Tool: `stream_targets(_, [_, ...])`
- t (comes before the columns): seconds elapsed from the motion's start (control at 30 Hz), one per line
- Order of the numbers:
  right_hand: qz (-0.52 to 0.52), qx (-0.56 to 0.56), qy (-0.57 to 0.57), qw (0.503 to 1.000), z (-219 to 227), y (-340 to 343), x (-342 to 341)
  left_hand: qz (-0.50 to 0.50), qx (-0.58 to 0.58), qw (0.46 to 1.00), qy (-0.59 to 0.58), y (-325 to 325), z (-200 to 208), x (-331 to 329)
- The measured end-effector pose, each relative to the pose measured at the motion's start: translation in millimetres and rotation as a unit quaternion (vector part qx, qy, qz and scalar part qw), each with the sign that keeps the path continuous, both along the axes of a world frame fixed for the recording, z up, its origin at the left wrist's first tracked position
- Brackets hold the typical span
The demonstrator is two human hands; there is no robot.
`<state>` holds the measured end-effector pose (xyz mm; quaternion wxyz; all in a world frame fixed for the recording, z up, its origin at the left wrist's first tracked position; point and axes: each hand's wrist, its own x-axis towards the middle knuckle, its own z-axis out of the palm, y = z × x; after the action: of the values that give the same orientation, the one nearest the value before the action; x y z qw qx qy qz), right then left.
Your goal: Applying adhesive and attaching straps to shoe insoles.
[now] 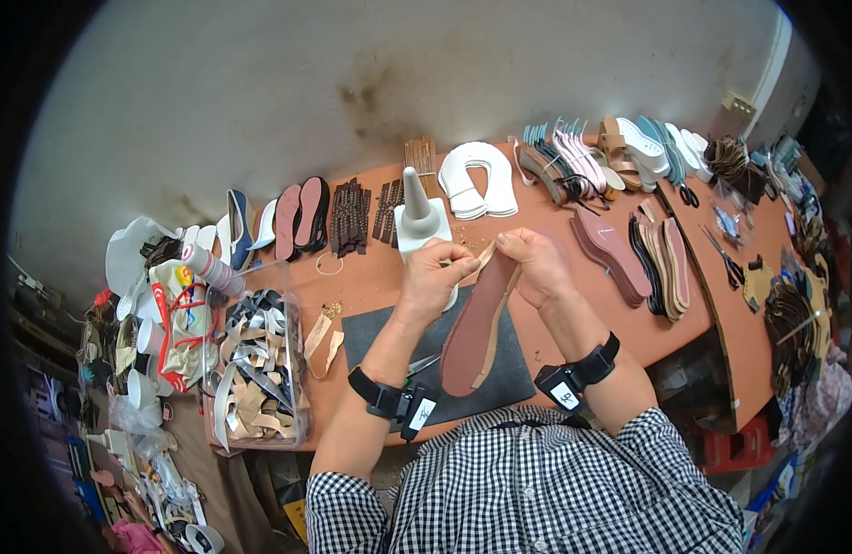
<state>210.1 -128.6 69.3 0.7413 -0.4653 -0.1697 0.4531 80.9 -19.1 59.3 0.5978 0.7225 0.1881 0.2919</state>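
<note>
My left hand [432,277] and my right hand [534,266] both pinch the far end of a reddish-brown shoe insole [477,328], held tilted above a dark grey mat [375,337]. A tan leather strap [502,309] runs along the insole's right edge up to my fingers. Behind my left hand stands a white glue bottle with a cone nozzle [417,220]. Scissors [422,366] lie on the mat near my left wrist. Both wrists carry black bands with small tagged devices.
A clear plastic box of leather straps [258,369] sits at the left. Two tan straps [323,340] lie beside the mat. Soles, insoles [611,249] and sandal parts line the orange table's [555,342] back and right. Cups and bags crowd the far left.
</note>
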Motion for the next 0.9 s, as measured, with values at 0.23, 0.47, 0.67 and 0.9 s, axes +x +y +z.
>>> stream_targets(0.23, [-0.005,0.031,0.014,0.999,5.4,-1.3,4.6,-0.004,0.013,1.000,-0.015,-16.6,10.7,-2.1])
stream_targets(0.47, [-0.025,0.044,0.055,0.997,-10.8,0.9,6.5,0.001,-0.001,1.000,-0.007,-22.8,-2.2,-0.9])
stream_targets(0.67, [-0.055,0.040,0.056,0.996,-4.9,1.6,-1.8,0.003,-0.016,1.000,0.019,-22.5,-3.4,-2.5])
stream_targets(0.9, [-0.045,0.020,0.044,0.998,-7.0,3.3,-1.9,-0.015,-0.025,0.996,0.079,-21.3,-6.6,0.7])
